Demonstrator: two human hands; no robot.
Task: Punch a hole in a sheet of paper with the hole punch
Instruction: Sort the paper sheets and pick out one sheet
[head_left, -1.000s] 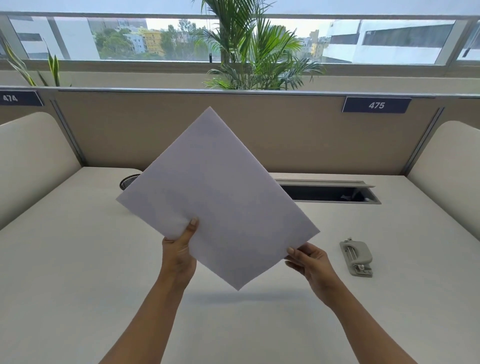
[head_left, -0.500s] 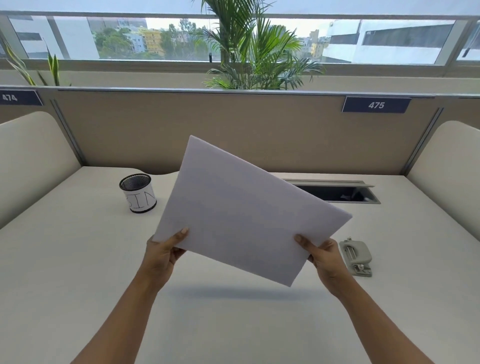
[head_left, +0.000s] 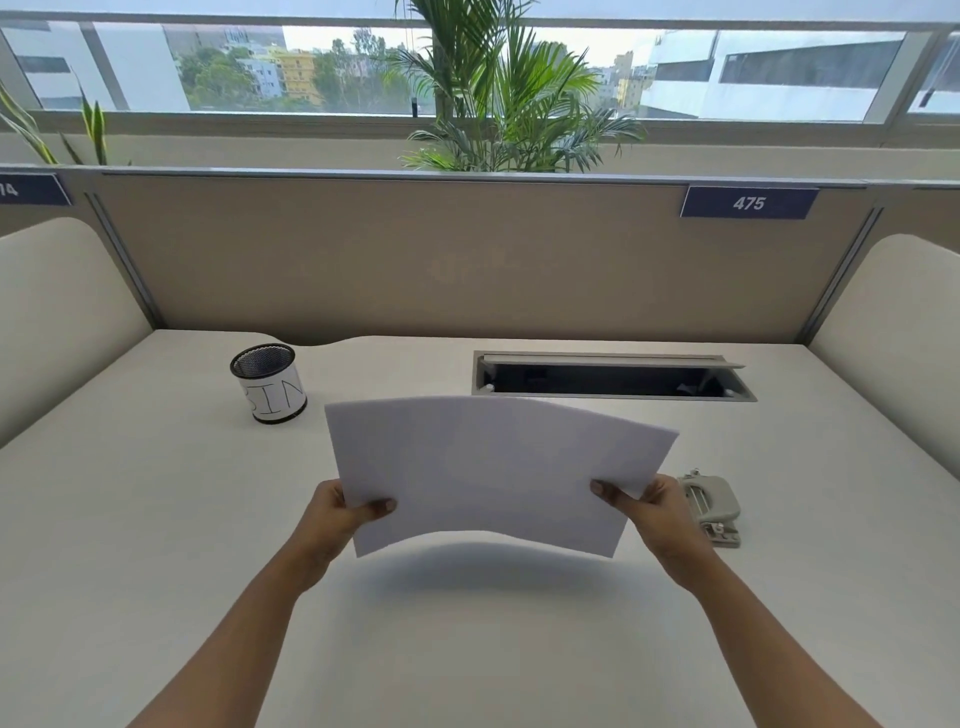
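A white sheet of paper (head_left: 493, 467) hangs nearly flat a little above the desk, bowed upward in the middle. My left hand (head_left: 340, 512) pinches its left edge with the thumb on top. My right hand (head_left: 647, 506) pinches its right edge the same way. A small grey hole punch (head_left: 711, 506) lies on the desk just right of my right hand, apart from the paper.
A mesh pen cup with a white label (head_left: 270, 384) stands at the back left of the white desk (head_left: 156, 519). An open cable tray slot (head_left: 613, 379) runs along the back. A beige partition (head_left: 467, 260) and curved side panels enclose the desk.
The sheet has swung from a raised, diamond-like tilt down to nearly level and lower over the desk. Both hands dropped and spread to its side edges, uncovering the pen cup.
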